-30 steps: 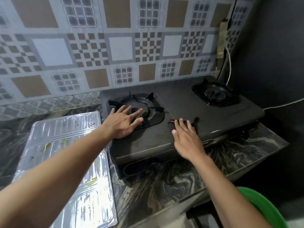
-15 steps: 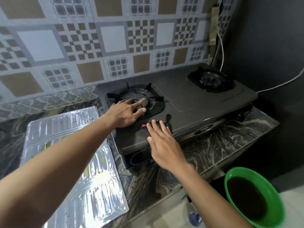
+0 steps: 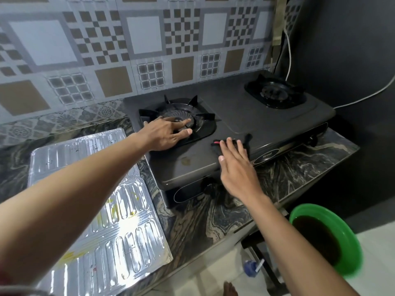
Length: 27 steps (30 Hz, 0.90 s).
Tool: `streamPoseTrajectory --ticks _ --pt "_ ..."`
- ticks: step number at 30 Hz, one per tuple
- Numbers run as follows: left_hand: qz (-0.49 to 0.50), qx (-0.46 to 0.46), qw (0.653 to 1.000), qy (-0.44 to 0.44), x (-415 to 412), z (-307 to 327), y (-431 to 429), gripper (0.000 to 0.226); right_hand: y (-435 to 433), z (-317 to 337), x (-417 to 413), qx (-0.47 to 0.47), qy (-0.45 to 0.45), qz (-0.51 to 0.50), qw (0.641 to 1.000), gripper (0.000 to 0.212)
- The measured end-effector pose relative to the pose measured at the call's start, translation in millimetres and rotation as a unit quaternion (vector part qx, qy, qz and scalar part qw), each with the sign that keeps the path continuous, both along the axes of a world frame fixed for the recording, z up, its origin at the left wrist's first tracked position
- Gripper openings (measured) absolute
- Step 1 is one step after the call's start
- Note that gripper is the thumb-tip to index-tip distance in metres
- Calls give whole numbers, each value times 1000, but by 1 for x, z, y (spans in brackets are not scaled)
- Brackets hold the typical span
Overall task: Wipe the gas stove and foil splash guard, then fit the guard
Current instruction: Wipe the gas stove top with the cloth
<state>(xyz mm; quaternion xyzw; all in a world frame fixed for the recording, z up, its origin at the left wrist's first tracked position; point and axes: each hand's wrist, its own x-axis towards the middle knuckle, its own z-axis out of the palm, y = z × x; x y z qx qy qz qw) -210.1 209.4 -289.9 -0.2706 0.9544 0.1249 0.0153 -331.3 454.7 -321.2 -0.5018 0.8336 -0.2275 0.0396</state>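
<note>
A dark two-burner gas stove (image 3: 252,116) stands on a marbled counter against the tiled wall. My left hand (image 3: 164,133) rests flat on the left burner grate (image 3: 192,116), fingers spread, holding nothing. My right hand (image 3: 235,165) lies palm down on a dark cloth with a red edge (image 3: 245,139), pressing it onto the stove's front middle. A small brown stain (image 3: 185,160) marks the stove top between my hands. The foil splash guard (image 3: 102,212), silver, ribbed and stained yellow, lies flat on the counter left of the stove.
A green basin (image 3: 346,236) of dark liquid sits low at the right, below the counter edge (image 3: 215,244). A white cable (image 3: 363,97) runs along the dark right wall. The right burner (image 3: 275,92) is at the stove's far right. A small blue object (image 3: 252,268) lies on the floor.
My right hand with the cloth has slid along the stove's front edge. My left hand stays on the left burner. The view has tilted down, bringing the green basin into sight.
</note>
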Motion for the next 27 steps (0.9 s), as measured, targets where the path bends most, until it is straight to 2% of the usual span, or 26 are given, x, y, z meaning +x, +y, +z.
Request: streamPoseTrajectory --ticks 8,13,17,23,25,27 --pt "9 12 1000 -9 -3 -2 -2 85 -23 0 97 5 67 149 987 52" --pt "11 18 1000 -13 -3 -1 -5 85 -30 1 102 7 77 199 977 58" --pt "13 20 1000 -12 -6 -2 -6 90 -24 5 60 15 71 166 983 51" --pt "14 32 999 -23 -4 4 -1 85 0 3 -39 14 33 -33 999 49" --pt "16 30 999 -25 -3 5 0 80 -3 3 -33 8 42 -40 998 48" --pt "16 32 999 -26 -4 5 -1 83 -11 3 -9 2 66 -4 998 47"
